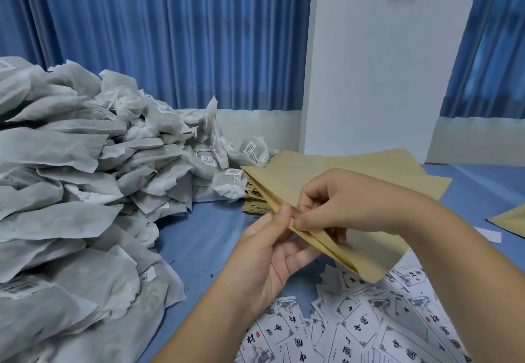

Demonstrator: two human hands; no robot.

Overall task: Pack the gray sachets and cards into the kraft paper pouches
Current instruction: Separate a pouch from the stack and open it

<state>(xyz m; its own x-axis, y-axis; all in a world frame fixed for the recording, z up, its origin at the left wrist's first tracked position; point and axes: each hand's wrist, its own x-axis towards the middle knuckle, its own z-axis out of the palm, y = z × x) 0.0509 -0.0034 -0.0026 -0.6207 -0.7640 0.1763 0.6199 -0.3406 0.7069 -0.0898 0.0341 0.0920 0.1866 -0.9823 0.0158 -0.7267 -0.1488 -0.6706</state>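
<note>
A flat kraft paper pouch (366,251) hangs above the table in both my hands. My left hand (270,251) grips its near edge from below, thumb on top. My right hand (335,200) pinches the same edge from above, and the two paper layers are slightly parted between the fingers. More kraft pouches (341,163) lie stacked behind it. A big heap of gray sachets (85,178) with strings and barcode labels fills the left side. White printed cards (369,331) lie scattered at the lower right.
The table has a blue cover (199,237). Another kraft pouch (511,220) and a white slip (488,234) lie at the right edge. Blue curtains and a white pillar stand behind the table.
</note>
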